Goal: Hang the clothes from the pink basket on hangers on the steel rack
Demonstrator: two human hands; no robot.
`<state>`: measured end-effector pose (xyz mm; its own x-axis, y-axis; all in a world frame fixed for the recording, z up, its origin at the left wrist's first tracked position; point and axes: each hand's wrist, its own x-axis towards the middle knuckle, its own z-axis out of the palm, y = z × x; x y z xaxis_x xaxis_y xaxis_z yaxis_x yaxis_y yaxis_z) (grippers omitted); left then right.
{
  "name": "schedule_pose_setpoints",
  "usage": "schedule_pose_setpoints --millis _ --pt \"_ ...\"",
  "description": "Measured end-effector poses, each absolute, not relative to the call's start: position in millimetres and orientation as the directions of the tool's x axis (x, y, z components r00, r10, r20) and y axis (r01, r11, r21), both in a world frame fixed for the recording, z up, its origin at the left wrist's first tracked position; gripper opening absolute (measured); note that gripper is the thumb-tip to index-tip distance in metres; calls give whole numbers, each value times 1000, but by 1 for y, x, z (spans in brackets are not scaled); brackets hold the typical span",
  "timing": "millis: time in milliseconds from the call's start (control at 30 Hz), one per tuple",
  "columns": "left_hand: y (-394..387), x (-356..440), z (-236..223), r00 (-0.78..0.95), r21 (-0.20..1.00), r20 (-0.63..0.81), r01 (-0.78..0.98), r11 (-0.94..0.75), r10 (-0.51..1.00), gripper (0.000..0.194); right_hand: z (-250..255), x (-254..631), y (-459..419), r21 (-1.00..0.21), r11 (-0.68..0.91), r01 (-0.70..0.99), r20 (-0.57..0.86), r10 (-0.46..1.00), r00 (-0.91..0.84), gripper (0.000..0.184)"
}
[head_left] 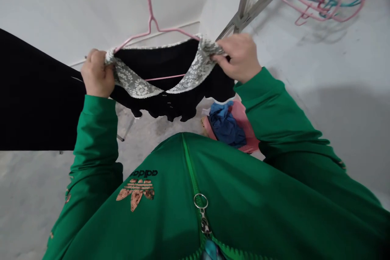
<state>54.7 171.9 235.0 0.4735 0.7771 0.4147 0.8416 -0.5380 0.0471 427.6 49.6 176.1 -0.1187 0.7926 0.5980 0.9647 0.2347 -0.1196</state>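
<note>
A black garment (179, 103) with a white lace collar (137, 83) hangs in front of me on a pink hanger (150, 20). The hanger's shoulders sit inside the neck opening, and its lower bar shows through it. My left hand (97, 73) is closed around the garment at the left end of the collar. On the other side, my right hand (239, 57) pinches the collar's right end between thumb and fingers. Between the two hands the collar is spread wide. The hanger's hook runs out of view at the top.
Pink and blue hangers (329, 4) hang at the upper right beside a grey metal frame (240, 18). Below, a pink basin (243, 122) holds blue cloth (227, 124). A large black surface (36, 101) fills the left side. White walls stand behind.
</note>
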Motion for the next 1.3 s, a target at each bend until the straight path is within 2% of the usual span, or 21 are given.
schedule_pose_setpoints --millis 100,200,300,433,533,600,700,800,900,967,1033,1100,1200,1300 --pt "183 44 218 536 90 427 776 -624 728 18 170 434 45 -131 313 941 509 836 -207 64" --pt "186 37 203 565 87 531 705 -704 632 17 171 425 40 -136 397 908 443 844 -303 60" --pt "179 30 200 587 17 620 652 -758 520 16 180 411 35 -144 477 867 482 799 -359 54" --pt "160 21 201 652 3 611 565 -825 449 22 190 399 29 -205 648 734 554 695 -458 28" --pt "153 17 192 662 16 577 576 -817 478 27 190 394 34 -174 668 723 594 657 -464 20" --pt "150 14 185 655 21 560 601 -799 507 27 190 390 39 -212 667 715 606 663 -439 20" --pt "148 3 181 654 36 529 619 -784 540 25 193 387 42 -443 559 701 530 794 -298 18" --pt "152 -19 184 626 69 500 660 -748 598 23 197 383 43 -711 286 643 260 956 -137 17" --pt "158 -47 183 502 132 478 770 -624 721 21 199 362 44 -927 -41 373 -98 986 -135 24" --pt "158 -66 174 400 179 473 829 -530 785 25 199 336 47 -964 -225 141 -252 942 -220 30" --pt "154 -83 162 328 227 471 852 -471 819 33 201 307 55 -962 -272 28 -267 911 -315 36" --pt "147 -97 149 292 262 476 853 -451 829 38 208 277 67 -977 -211 1 -194 896 -399 43" --pt "131 -115 139 271 272 512 849 -453 815 38 228 229 88 -988 -132 -85 -82 894 -440 47" --pt "114 -129 134 245 277 545 850 -448 802 34 249 172 108 -975 -66 -210 36 892 -450 42"
